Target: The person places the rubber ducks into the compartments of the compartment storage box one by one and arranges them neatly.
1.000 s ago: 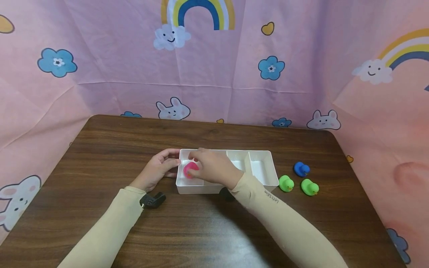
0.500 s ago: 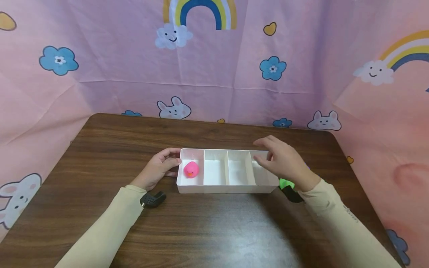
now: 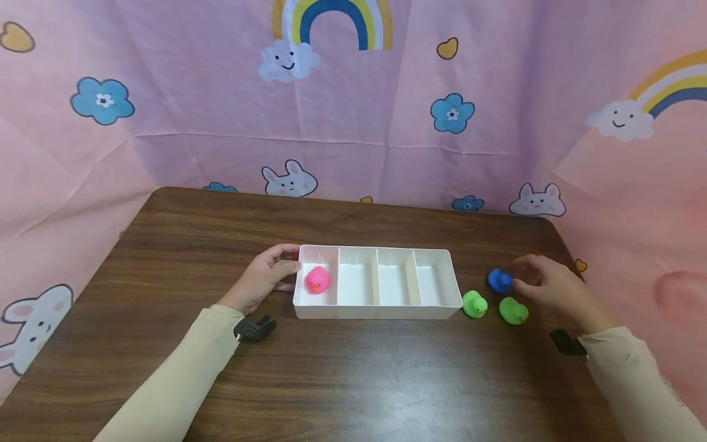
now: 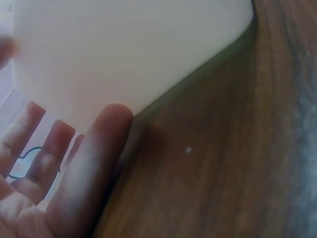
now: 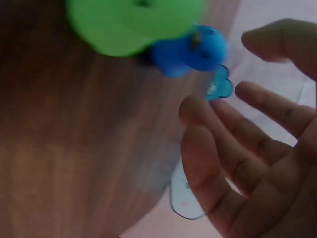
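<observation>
My left hand (image 3: 264, 277) holds the left end of a white four-part tray (image 3: 378, 312), with the thumb at its rim and several fingers at the end wall (image 4: 133, 54). In the tray's leftmost compartment sits a pink rubber duck (image 3: 317, 280). My right hand (image 3: 559, 292) hovers beside the blue rubber duck (image 3: 499, 280), fingers parted and nothing in them. The right wrist view shows the blue duck (image 5: 190, 52) just past the loosely bent fingers. Two green rubber ducks stand close by, one green duck (image 3: 474, 304) at the tray's right corner, the other green duck (image 3: 513, 310) nearer my right hand.
Everything stands on a dark wooden table (image 3: 353, 380) with rounded back corners. A pink patterned cloth (image 3: 353, 116) hangs behind and along both sides. A black wrist device (image 3: 255, 328) sits at my left wrist, another black device (image 3: 567, 342) at the right.
My right hand has withdrawn from the pink duck in the left compartment, crossed over the tray and moved right to the blue duck. The left hand stays at the tray's end.
</observation>
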### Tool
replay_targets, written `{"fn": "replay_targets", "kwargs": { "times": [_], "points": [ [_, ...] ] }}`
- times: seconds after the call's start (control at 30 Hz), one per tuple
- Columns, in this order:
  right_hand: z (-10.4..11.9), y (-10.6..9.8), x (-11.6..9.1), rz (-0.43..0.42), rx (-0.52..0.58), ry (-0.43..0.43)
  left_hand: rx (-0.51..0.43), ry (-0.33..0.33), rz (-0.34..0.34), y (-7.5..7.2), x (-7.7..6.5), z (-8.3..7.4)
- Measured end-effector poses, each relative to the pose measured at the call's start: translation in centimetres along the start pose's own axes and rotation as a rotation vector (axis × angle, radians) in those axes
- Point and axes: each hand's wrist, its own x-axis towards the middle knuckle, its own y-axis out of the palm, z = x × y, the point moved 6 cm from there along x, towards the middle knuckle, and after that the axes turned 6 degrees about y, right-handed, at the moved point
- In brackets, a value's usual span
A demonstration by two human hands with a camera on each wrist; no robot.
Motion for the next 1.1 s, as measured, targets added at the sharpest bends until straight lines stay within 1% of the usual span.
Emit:
{"fn": "replay_targets", "kwargs": {
  "times": [0.07, 0.17, 0.27, 0.43, 0.67, 0.8, 0.97, 1.1],
  "points": [
    [-0.4, 0.8, -0.1, 0.02, 0.024, 0.003, 0.001, 0.001, 0.001, 0.0, -0.1, 0.0],
    [-0.2, 1.6, 0.0, 0.025, 0.046, -0.011, 0.002, -0.002, -0.005, -0.1, -0.2, 0.2],
    [0.3, 1.9, 0.1, 0.014, 0.023, -0.012, 0.006, -0.008, -0.01, -0.1, -0.3, 0.3],
    [0.5, 2.0, 0.2, 0.012, -0.018, 0.014, 0.004, -0.01, -0.011, 0.0, -0.3, 0.2],
    [0.6, 2.0, 0.4, -0.018, -0.027, -0.024, 0.001, -0.002, -0.007, 0.0, -0.2, 0.0],
    [0.5, 2.0, 0.6, -0.021, -0.031, -0.013, 0.002, 0.004, -0.007, 0.0, -0.3, -0.2],
    [0.4, 1.9, 0.7, -0.034, -0.067, -0.008, -0.001, 0.003, -0.012, 0.0, -0.3, -0.2],
    [0.4, 1.9, 0.6, -0.026, -0.059, 0.0, -0.006, 0.005, -0.009, 0.1, -0.2, -0.2]
  ]
}}
